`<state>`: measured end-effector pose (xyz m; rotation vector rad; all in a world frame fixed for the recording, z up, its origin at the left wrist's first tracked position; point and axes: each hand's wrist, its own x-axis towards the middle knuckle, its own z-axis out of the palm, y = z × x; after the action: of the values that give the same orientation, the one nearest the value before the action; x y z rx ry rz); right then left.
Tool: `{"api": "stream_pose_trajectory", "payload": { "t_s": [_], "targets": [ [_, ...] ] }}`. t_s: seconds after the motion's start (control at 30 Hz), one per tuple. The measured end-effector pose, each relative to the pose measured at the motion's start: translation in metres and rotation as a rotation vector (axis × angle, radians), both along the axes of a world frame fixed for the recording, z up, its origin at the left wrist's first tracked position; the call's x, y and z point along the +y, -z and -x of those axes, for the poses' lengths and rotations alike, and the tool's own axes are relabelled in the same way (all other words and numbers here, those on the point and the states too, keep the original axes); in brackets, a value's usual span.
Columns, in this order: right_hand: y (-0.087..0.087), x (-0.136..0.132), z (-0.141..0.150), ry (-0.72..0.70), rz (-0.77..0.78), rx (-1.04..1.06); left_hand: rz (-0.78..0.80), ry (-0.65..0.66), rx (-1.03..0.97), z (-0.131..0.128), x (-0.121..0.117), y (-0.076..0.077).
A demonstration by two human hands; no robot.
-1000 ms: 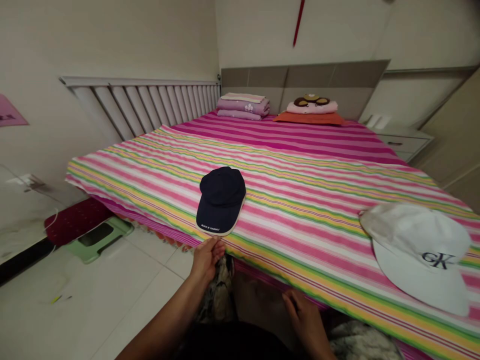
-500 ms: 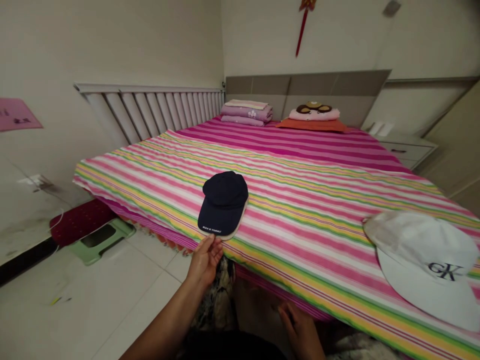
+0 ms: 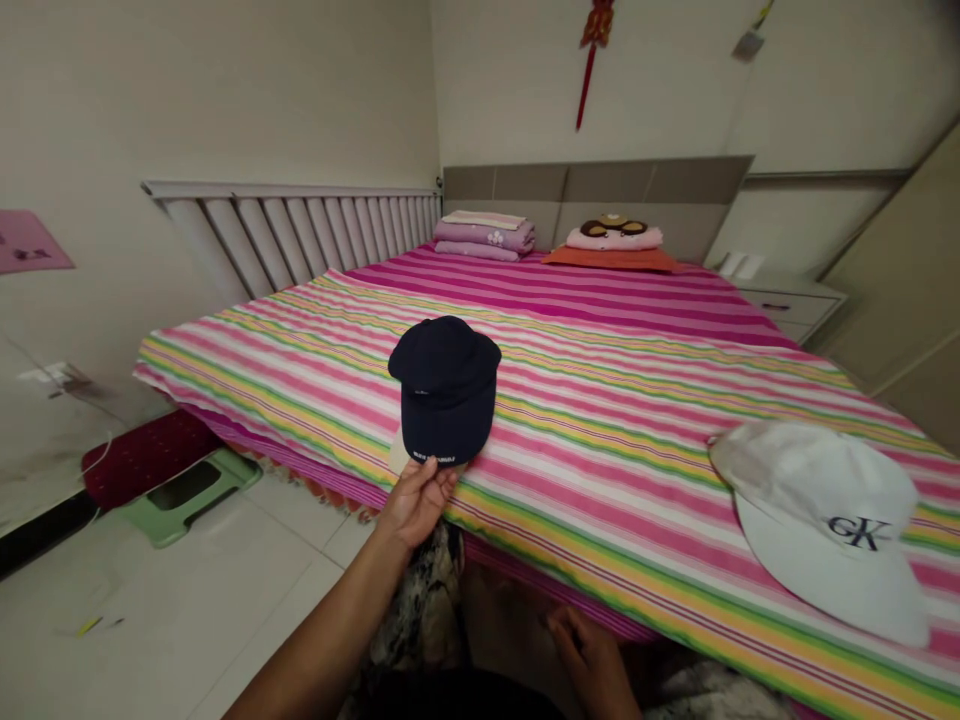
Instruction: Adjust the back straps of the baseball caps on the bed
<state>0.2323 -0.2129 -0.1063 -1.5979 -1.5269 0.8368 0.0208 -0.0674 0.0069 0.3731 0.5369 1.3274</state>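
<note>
The dark blue cap (image 3: 446, 385) has a round top and a bent brim, with small white letters along the brim's edge. It is over the bed (image 3: 600, 410), close to the front edge. The left hand (image 3: 420, 500) has its grip pinched on the brim, thumb on top. I can't tell if the cap is all the way up off the striped cloth (image 3: 300, 360). A pale bit pokes out by the brim, and I can't tell if it is part of this cap.

The right hand (image 3: 589, 650) is low by the bed's edge with its fingers curled. It is too dark to tell if its grip has anything in it.

I count two caps for sure: the blue one and one white cap (image 3: 832, 520). The white one has big dark letters and lies near the front edge too, on the right side.

Wide flat cloth lies between the two caps, and there is more flat cloth behind them. Far back are one purple folded pile (image 3: 484, 237) and one pink and orange pile (image 3: 611, 250). A white rail (image 3: 300, 230) runs along the left side. One green stool (image 3: 187, 495) is on the floor (image 3: 225, 580), to the left.
</note>
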Motion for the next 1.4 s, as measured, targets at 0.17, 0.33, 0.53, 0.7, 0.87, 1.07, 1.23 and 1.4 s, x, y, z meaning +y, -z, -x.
{"api": "stream_pose_trajectory", "payload": {
  "t_s": [0.17,0.33,0.53,0.7,0.87,1.07,1.23,1.4],
  "targets": [
    [-0.056,0.028,-0.008,-0.034,0.022,0.472,0.096,0.289,-0.041,-0.017,-0.037,0.031],
    [-0.125,0.057,-0.013,-0.120,-0.120,1.090,0.177,0.524,-0.081,-0.036,-0.067,0.058],
    [-0.120,0.068,-0.018,0.200,-0.075,1.297,0.191,0.668,-0.076,-0.039,-0.070,0.080],
    [-0.107,0.058,-0.024,0.156,-0.007,1.317,0.167,0.690,-0.073,-0.041,-0.049,0.079],
    [-0.110,0.042,-0.039,0.128,0.048,1.245,0.137,0.732,-0.037,-0.048,-0.033,0.064],
    [-0.118,0.026,-0.048,0.086,0.068,1.106,0.303,0.684,0.057,-0.058,-0.022,0.043],
    [-0.125,0.027,-0.041,0.096,-0.012,1.147,0.308,0.520,0.054,-0.068,-0.017,0.017],
    [-0.124,0.031,-0.043,0.230,-0.076,1.154,0.294,0.417,0.042,-0.068,-0.015,0.000]
  ]
}}
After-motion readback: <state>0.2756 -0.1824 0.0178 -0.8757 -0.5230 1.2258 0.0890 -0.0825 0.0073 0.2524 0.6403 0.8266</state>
